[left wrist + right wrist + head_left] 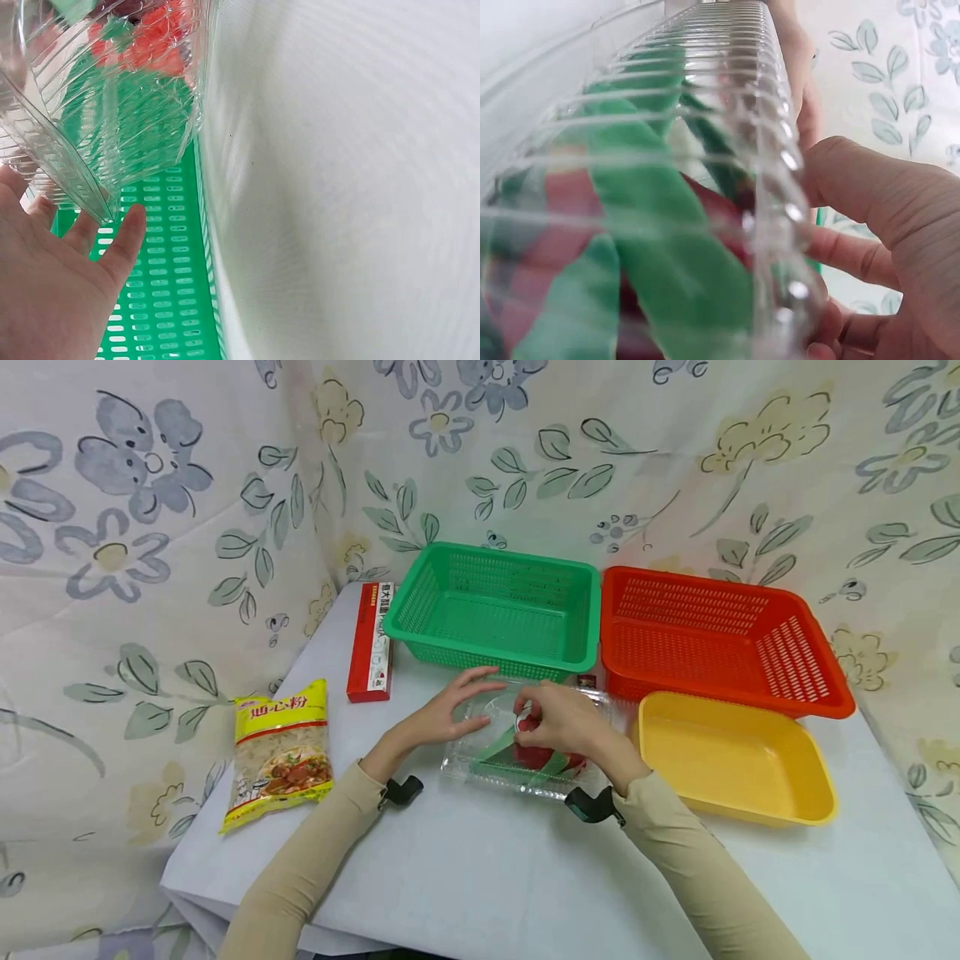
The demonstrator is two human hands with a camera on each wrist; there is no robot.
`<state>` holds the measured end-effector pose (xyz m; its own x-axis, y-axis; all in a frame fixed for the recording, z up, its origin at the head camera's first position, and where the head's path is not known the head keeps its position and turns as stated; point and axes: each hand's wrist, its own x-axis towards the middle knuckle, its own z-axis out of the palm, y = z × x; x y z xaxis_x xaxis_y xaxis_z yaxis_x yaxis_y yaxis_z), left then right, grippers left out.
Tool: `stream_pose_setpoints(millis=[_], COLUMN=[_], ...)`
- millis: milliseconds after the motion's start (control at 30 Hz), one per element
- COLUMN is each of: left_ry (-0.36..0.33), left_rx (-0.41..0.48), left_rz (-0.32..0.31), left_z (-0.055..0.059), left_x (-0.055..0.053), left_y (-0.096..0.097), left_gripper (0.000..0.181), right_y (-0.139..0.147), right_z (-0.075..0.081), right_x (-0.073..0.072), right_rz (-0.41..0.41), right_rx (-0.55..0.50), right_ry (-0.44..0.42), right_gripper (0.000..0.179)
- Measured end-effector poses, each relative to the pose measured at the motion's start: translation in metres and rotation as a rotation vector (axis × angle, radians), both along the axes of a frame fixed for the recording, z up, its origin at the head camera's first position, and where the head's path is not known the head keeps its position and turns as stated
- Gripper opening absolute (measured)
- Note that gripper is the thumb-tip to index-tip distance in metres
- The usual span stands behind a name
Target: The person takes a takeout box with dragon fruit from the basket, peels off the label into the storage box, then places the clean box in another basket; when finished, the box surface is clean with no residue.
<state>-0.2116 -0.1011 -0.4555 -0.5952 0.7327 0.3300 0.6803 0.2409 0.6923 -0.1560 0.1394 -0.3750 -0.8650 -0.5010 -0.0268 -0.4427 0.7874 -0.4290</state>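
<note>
A clear plastic box [457, 766] with a ridged rim lies on the table, with green strips [660, 225] and red pieces [532, 757] showing through it. My left hand [447, 708] reaches over its left back part, fingers spread and fairly straight. Ridged plastic overlaps those fingers in the left wrist view. Above the middle of the box is my right hand [558, 720], its thumb and fingers bent downward at a round white-and-red spot. In the right wrist view its fingertips [826, 174] are right at the ridged plastic; I cannot tell whether they pinch anything.
Behind the box stands a green basket [495, 653], with a red basket [720, 693] to its right. A yellow tray [731, 806] sits right of the box. On the left are a red-and-white carton [370, 643] and a yellow pasta bag [279, 752]. Floral cloth [517, 510] hangs behind.
</note>
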Motion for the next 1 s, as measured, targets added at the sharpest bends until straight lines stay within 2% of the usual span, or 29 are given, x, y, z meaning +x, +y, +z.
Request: stream_pose_setpoints(millis=[200,400,700,900,1000], left_ry=[0.014,0.000,0.002,0.023,0.033], left_rx=[-0.005,-0.014,-0.038,-0.024,-0.024], left_rz=[0.001,0.006,0.021,0.014,0.009], left_z=[0.000,0.000,-0.002,0.001,0.001], left_x=[0.000,0.001,-0.001,-0.001,-0.001], left_y=[0.000,0.000,-0.001,0.001,0.002], left_gripper=[0.052,0.053,0.054,0.054,0.054], right_y=[-0.003,-0.001,-0.005,0.005,0.010], right_z=[-0.002,-0.004,-0.002,-0.005,-0.006], right_x=[0.001,0.002,0.001,-0.002,-0.004], right_rz=[-0.030,-0.025,-0.027,0.011,0.018], right_rx=[-0.007,-0.003,-0.002,-0.091,-0.137], right_ry=[0.028,0.016,0.003,0.042,0.077], right_gripper=[0.023,0.036,0.034,0.026,0.017])
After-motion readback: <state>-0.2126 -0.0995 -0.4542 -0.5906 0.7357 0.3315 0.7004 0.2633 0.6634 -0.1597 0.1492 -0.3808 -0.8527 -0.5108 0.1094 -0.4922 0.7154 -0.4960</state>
